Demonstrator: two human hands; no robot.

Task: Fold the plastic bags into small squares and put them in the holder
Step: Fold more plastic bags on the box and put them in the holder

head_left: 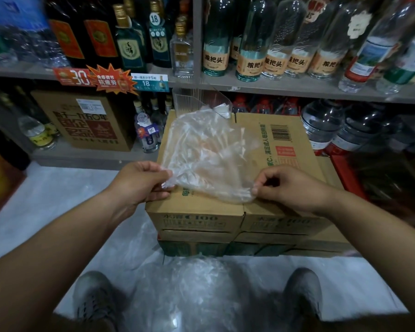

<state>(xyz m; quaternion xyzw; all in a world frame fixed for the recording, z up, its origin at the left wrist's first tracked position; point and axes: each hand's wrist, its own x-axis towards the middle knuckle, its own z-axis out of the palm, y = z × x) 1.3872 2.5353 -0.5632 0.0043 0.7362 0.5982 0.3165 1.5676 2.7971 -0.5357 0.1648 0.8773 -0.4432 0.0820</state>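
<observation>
A crumpled clear plastic bag (206, 152) is stretched just above the top of a stack of cardboard boxes (295, 164). My left hand (139, 180) pinches the bag's near left corner. My right hand (290, 185) pinches its near right corner. A clear plastic holder (189, 101) stands at the far edge of the top box, with a folded bag (223, 110) inside it at the right. A heap of loose clear bags (197, 283) lies on the floor between my shoes.
Shelves of glass bottles (249, 44) run across the back. A brown carton (86, 121) sits on the lower shelf at left, large water jugs (321, 121) at right. My shoes (94, 298) stand on the pale floor in front of the boxes.
</observation>
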